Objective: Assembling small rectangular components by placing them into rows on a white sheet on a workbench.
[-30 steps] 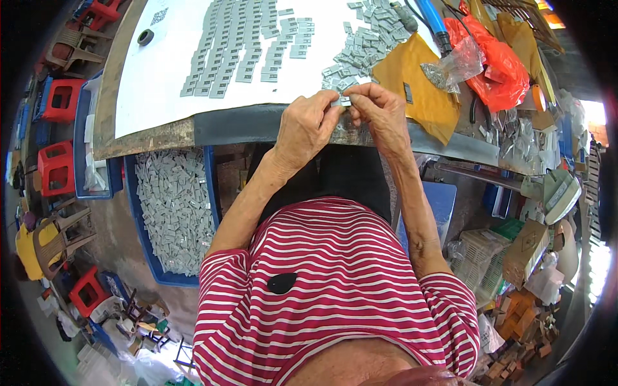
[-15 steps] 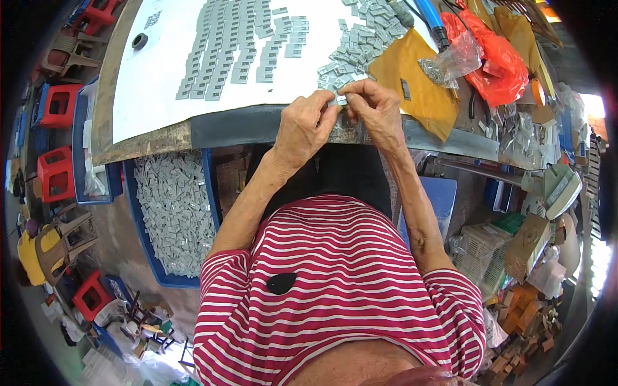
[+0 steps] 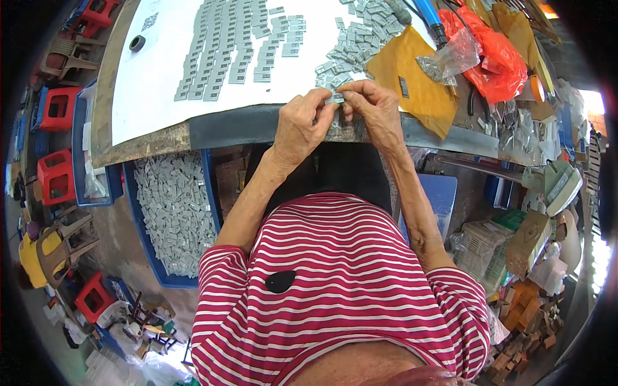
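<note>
Both my hands meet at the near edge of the workbench [image 3: 219,128]. My left hand [image 3: 302,122] and my right hand [image 3: 373,109] pinch one small grey flat piece [image 3: 335,98] between their fingertips. Just beyond them lies a loose heap of the same grey pieces [image 3: 351,55]. Farther left, several neat rows of grey pieces [image 3: 225,48] lie on a white sheet [image 3: 154,83]. My red and white striped shirt fills the lower part of the view.
A yellow envelope [image 3: 412,83], a clear bag of small metal parts [image 3: 450,61] and an orange plastic bag [image 3: 496,55] lie at the right. A blue tray of grey pieces [image 3: 170,212] sits below the bench at the left. Red stools [image 3: 58,174] stand farther left.
My hands stay together at the bench edge with the small grey piece; the fingers have shifted slightly on it.
</note>
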The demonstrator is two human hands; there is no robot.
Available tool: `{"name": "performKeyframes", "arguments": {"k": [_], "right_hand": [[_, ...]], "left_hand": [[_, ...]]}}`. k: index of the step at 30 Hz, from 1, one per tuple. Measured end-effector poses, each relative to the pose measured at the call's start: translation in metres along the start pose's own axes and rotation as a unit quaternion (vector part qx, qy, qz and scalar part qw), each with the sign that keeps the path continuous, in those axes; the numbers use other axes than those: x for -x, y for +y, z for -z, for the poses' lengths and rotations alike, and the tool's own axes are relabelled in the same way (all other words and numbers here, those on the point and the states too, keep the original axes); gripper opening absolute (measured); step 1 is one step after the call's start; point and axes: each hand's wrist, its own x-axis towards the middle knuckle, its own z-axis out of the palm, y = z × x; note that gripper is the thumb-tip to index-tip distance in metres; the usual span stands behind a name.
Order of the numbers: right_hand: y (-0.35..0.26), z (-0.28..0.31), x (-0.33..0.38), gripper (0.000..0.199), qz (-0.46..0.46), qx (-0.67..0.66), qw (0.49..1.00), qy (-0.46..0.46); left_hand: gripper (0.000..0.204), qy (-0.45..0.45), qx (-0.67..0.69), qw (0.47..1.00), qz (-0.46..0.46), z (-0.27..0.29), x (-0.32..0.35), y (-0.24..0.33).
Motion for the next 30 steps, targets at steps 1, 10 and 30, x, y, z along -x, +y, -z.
{"name": "performKeyframes", "arguments": {"k": [1,10,30], "right_hand": [[0.0,0.0,-0.0002,0.013,0.001,-0.001,1.0,0.0],[0.0034,0.0027,-0.0022,0.013,-0.007,-0.016,1.0,-0.001],[0.005,0.002,-0.0001,0.014,-0.027,-0.053,0.998,0.001]], "left_hand": [[0.016,0.003,0.0,1.0,0.001,-0.0003,-0.0002,0.0],[0.015,0.013,-0.006,1.0,-0.002,-0.0026,0.0003,0.0011],[0.016,0.022,0.0,1.0,-0.002,-0.0029,0.0023,-0.0014]]}}
